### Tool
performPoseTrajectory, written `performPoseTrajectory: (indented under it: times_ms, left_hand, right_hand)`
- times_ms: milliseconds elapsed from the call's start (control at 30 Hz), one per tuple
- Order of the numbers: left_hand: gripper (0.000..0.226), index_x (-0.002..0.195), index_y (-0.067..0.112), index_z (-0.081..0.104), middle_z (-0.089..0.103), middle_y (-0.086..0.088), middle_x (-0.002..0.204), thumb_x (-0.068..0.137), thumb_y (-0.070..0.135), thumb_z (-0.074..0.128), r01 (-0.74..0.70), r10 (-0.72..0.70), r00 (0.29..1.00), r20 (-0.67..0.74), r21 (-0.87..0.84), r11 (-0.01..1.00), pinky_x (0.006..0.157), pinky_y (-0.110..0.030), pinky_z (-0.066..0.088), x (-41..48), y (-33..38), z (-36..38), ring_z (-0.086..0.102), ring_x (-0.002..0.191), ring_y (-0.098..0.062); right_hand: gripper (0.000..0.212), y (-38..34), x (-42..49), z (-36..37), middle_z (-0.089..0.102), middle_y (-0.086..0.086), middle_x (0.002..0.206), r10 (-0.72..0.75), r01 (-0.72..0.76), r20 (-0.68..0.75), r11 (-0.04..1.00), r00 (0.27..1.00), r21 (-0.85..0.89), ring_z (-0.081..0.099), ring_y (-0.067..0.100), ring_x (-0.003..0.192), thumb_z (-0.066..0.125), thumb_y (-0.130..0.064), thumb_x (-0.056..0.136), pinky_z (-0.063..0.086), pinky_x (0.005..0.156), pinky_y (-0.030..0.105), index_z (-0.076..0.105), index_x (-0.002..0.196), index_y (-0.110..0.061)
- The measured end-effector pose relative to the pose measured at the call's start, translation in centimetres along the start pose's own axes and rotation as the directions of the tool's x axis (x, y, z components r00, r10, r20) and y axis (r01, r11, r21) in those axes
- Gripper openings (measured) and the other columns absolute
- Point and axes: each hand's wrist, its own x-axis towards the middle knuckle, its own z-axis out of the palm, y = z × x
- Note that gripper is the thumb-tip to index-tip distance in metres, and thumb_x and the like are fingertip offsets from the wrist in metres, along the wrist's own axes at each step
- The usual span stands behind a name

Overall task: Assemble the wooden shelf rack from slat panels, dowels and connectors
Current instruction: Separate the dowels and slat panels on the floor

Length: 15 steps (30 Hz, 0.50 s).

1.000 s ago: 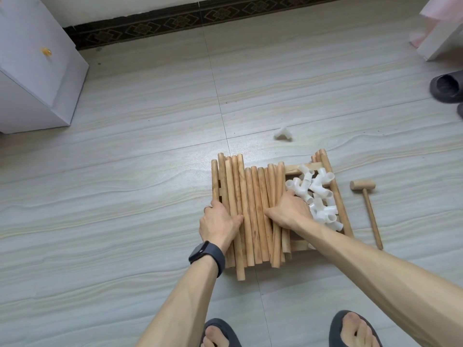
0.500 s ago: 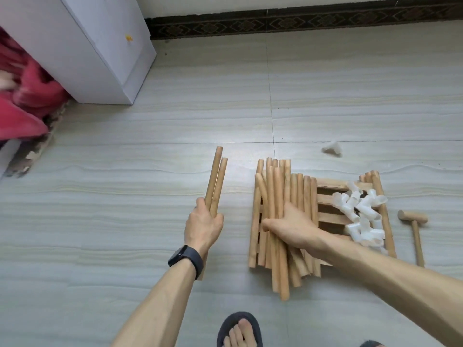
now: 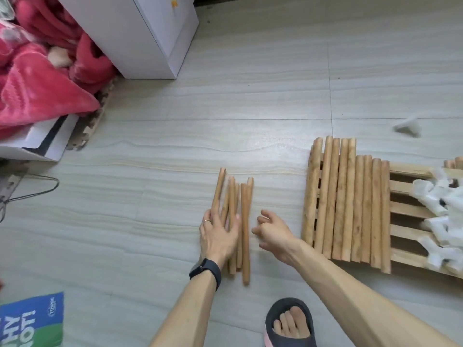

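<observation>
Far left of the slat panel (image 3: 403, 190), at the lower corner of the view, lies a blue and green bag (image 3: 30, 319) with big white letters. They are turned and cut off by the edge, so I cannot read the words.

Nine dowels (image 3: 348, 201) lie side by side on the panel's left half. A heap of white connectors (image 3: 441, 211) sits on its right half, too blurred to count. One loose connector (image 3: 407, 127) lies on the floor beyond the panel.

Left of the panel, a small bundle of dowels (image 3: 245, 221) rests on the floor; five tops show. The left hand (image 3: 218, 236), with a ring and a black watch (image 3: 206, 270), lies flat on the bundle, fingers straight. The right hand (image 3: 271, 232) hangs between bundle and panel, fingers loosely curled, holding nothing.

The floor (image 3: 250, 108) is pale grey tile with streaked grain. Farther left of the panel stand a white cabinet (image 3: 140, 33) and a red blanket (image 3: 37, 83).
</observation>
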Motion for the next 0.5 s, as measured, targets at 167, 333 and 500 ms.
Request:
performPoseTrajectory:
  times_ms: [167, 333, 500]
  left_hand:
    - [0.084, 0.15, 0.057, -0.017, -0.03, 0.0, 0.164, 0.083, 0.088, 0.023, -0.061, 0.005, 0.989, 0.149, 0.375, 0.925, 0.111, -0.068, 0.014, -1.3, 0.5, 2.3, -0.017, 0.152, -0.036]
    - [0.07, 0.156, 0.049, -0.009, -0.022, 0.003, 0.167, 0.1, 0.062, 0.031, -0.047, -0.016, 0.99, 0.142, 0.427, 0.903, 0.11, -0.074, 0.018, -0.2, 1.7, 1.8, -0.011, 0.152, -0.042]
    - [0.09, 0.155, 0.042, -0.02, -0.011, -0.002, 0.169, 0.096, 0.049, 0.048, -0.258, 0.268, 0.962, 0.054, 0.511, 0.82, 0.118, -0.06, 0.021, 0.3, 4.8, 1.0, 0.001, 0.154, -0.032]
  right_hand:
    - [0.056, -1.0, -2.6, -2.2, 0.058, -0.002, 0.137, -0.101, 0.094, -0.025, 0.974, 0.995, -0.205, 0.059, 0.015, 0.122, 0.068, -0.016, 0.092, 0.047, 0.108, 0.04, 0.047, 0.144, -0.016]
    - [0.027, -2.4, -6.9, -8.4, 0.07, -0.012, 0.11, -0.376, 0.308, -0.118, 0.872, 0.919, -0.38, 0.068, 0.004, 0.099, 0.066, -0.02, 0.093, 0.056, 0.088, 0.031, 0.061, 0.117, -0.029]
    - [0.035, -3.1, -8.9, -16.3, 0.064, -0.004, 0.121, -0.465, 0.212, -0.546, 0.861, 0.697, -0.462, 0.06, 0.011, 0.103, 0.065, -0.03, 0.095, 0.051, 0.09, 0.031, 0.055, 0.127, -0.02]
